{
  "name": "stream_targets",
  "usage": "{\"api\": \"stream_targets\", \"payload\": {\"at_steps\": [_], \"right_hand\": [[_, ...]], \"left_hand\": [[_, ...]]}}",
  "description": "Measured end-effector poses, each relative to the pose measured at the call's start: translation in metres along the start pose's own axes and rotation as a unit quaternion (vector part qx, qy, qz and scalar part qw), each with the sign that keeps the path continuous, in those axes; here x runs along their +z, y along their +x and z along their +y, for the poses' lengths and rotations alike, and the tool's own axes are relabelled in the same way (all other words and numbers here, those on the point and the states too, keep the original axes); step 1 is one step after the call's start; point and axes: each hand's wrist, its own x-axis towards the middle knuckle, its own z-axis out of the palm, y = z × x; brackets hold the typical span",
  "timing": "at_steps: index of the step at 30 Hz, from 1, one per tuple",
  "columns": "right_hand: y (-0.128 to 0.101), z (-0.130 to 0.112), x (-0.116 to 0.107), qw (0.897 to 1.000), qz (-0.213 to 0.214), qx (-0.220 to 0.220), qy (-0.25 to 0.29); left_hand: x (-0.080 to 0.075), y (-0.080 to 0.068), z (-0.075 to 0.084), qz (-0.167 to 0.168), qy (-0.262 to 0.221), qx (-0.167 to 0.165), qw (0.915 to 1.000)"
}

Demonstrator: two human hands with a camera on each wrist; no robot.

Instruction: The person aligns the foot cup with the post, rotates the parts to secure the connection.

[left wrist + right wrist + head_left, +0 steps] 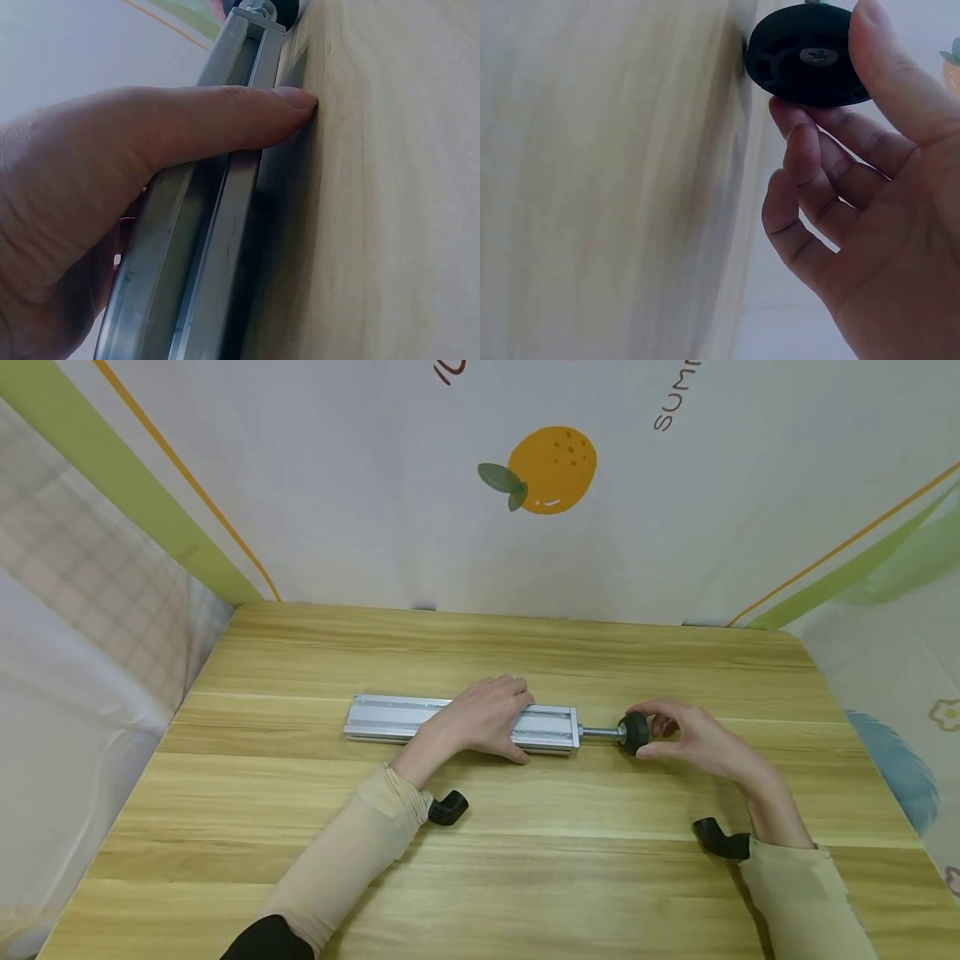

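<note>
A silver aluminium profile (390, 717) lies lengthwise on the wooden table. My left hand (480, 718) grips it from above, its thumb down the near side and its other fingers over the far side. From the profile's right end cap a threaded metal rod (600, 732) sticks out, ending in a black round levelling foot (636, 732). The thumb and fingers of my right hand (693, 739) pinch the rim of that foot. In the right wrist view the underside of the foot (810, 56) shows a cross-slot screw in its middle.
The wooden table (525, 877) has a white printed curtain (360, 485) behind it and more cloth at both sides. Black wrist camera mounts (448, 808) stick out from both beige sleeves, close above the tabletop.
</note>
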Motion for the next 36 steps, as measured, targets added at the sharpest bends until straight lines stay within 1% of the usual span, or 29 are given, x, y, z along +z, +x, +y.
{"api": "stream_targets", "payload": {"at_steps": [7,15,22,25,30,33,36], "right_hand": [[0.001,0.002,0.001,1.000,0.002,-0.001,0.005],[-0.001,0.003,0.001,1.000,0.003,-0.002,0.003],[-0.001,0.004,0.004,1.000,0.011,-0.007,0.011],[0.000,0.006,0.006,1.000,0.018,-0.009,0.017],[0.001,0.007,0.009,1.000,0.021,-0.005,0.019],[0.003,0.006,0.012,0.999,0.022,-0.003,0.028],[0.004,0.005,0.014,0.999,0.033,-0.007,0.029]], "left_hand": [[0.000,0.000,0.000,-0.008,-0.004,-0.005,0.9999],[0.003,0.001,0.003,-0.009,-0.004,-0.010,0.9999],[0.005,-0.003,0.005,-0.015,-0.014,-0.033,0.9993],[0.004,-0.004,0.006,-0.015,-0.010,-0.036,0.9992],[0.004,-0.007,0.003,-0.006,-0.006,-0.037,0.9993],[0.006,-0.014,-0.002,0.007,-0.013,-0.037,0.9992],[0.005,-0.023,-0.006,0.024,-0.023,-0.036,0.9988]]}}
